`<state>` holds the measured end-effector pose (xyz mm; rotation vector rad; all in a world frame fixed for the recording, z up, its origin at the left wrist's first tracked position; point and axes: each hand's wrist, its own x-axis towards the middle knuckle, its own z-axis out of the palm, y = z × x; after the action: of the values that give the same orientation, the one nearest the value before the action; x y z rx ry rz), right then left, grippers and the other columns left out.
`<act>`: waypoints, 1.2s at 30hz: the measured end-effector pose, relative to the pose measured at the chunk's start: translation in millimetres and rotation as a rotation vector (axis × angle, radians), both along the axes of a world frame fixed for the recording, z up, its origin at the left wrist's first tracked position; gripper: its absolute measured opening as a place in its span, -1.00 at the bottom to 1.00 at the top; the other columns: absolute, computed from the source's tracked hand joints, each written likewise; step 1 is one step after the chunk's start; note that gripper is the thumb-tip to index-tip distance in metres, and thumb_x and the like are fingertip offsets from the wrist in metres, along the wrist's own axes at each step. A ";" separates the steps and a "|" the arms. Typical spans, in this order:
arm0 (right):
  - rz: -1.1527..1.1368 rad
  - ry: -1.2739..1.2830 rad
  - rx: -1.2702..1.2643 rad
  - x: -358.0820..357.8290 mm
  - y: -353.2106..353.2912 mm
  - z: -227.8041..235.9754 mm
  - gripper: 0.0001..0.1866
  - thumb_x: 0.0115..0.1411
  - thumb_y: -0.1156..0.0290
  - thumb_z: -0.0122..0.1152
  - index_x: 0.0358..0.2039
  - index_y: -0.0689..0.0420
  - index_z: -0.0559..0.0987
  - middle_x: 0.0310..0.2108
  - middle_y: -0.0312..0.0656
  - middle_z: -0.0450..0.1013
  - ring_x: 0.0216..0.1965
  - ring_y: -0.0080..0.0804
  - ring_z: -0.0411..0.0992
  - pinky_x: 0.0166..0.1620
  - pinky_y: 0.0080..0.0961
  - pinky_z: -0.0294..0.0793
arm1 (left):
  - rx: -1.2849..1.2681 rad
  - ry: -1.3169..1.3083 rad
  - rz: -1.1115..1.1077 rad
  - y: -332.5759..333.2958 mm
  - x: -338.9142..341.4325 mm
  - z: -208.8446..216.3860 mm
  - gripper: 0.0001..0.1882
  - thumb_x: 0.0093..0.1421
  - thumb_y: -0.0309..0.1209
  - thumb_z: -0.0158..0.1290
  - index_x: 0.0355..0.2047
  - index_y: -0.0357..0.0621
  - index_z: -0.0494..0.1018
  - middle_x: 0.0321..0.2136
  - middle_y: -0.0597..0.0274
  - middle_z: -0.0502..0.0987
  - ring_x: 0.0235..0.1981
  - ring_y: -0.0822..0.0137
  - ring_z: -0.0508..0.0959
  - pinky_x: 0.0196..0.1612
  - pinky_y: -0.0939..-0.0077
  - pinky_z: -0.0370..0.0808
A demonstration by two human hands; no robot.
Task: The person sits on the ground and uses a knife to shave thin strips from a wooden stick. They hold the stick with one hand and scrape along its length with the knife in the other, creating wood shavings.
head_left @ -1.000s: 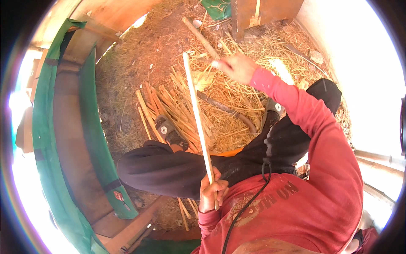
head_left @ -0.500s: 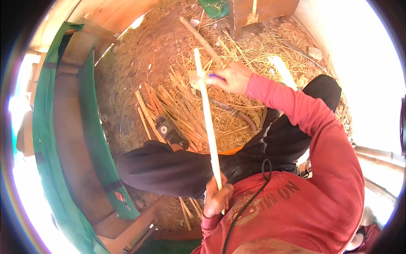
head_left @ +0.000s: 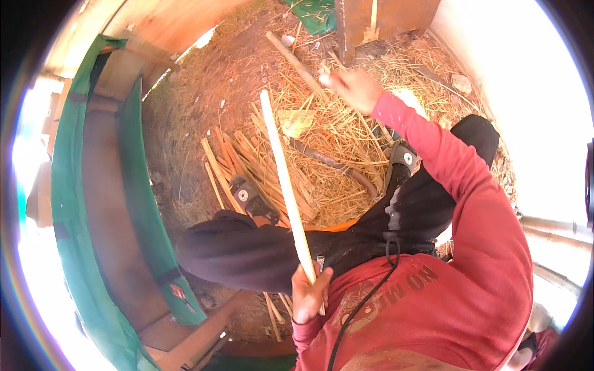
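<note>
My left hand is wrapped round the lower end of a long, pale peeled wooden stick, close to my belly. The stick rises tilted up and to the left across my leg, its far tip over the straw. My right hand is raised beyond the stick's tip to the right, apart from it, with its fingers curled. A small whitish spot shows at its fingertips; the blue-handled blade, seemingly a knife, is hidden by the hand now. Below the stick lies a pile of split wooden sticks.
My feet, in dark sandals, rest by the pile. Loose straw, a brown branch and a thicker pole lie on the earth floor. A green-covered wooden frame stands left, a brown board ahead, a pale wall right.
My right hand has left the stick, moving up and to the right; its blue handle no longer shows. The stick's far tip has swung left and down, my left hand still gripping it.
</note>
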<state>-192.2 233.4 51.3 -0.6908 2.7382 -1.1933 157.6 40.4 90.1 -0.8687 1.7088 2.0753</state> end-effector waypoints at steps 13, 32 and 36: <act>0.553 0.428 -0.082 69.5 -24.6 -4.5 -0.61 0.18 0.03 0.21 -0.35 0.16 0.51 -0.70 -0.11 0.35 -0.70 -0.08 0.37 -0.61 -0.23 0.29 | -0.455 0.174 -0.025 17.6 -42.3 2.4 -0.72 0.16 -0.49 0.20 -0.46 -0.16 0.26 -0.76 0.41 0.31 -0.79 0.61 0.31 -0.75 0.66 0.22; 0.536 0.442 -0.083 98.9 -38.5 -18.2 -0.62 0.12 0.02 0.26 -0.45 0.12 0.50 -0.70 -0.16 0.38 -0.68 -0.12 0.39 -0.63 -0.25 0.28 | 0.042 0.137 0.042 15.3 -38.5 12.5 -0.76 0.24 -0.57 0.04 -0.41 -0.08 0.17 -0.74 0.45 0.23 -0.85 0.64 0.18 -0.82 0.71 0.09; 0.310 0.482 -0.029 73.1 -38.6 -22.6 -0.65 0.16 0.05 0.21 -0.47 0.11 0.53 -0.72 -0.13 0.37 -0.69 -0.11 0.38 -0.63 -0.25 0.30 | 0.126 0.129 0.040 18.0 -34.6 9.0 -0.75 0.25 -0.57 0.03 -0.40 -0.07 0.16 -0.76 0.45 0.20 -0.86 0.63 0.15 -0.81 0.71 0.06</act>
<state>-119.1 194.8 28.7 -1.5159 2.8100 -1.1124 123.0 58.4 99.1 -0.7516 1.6138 2.2826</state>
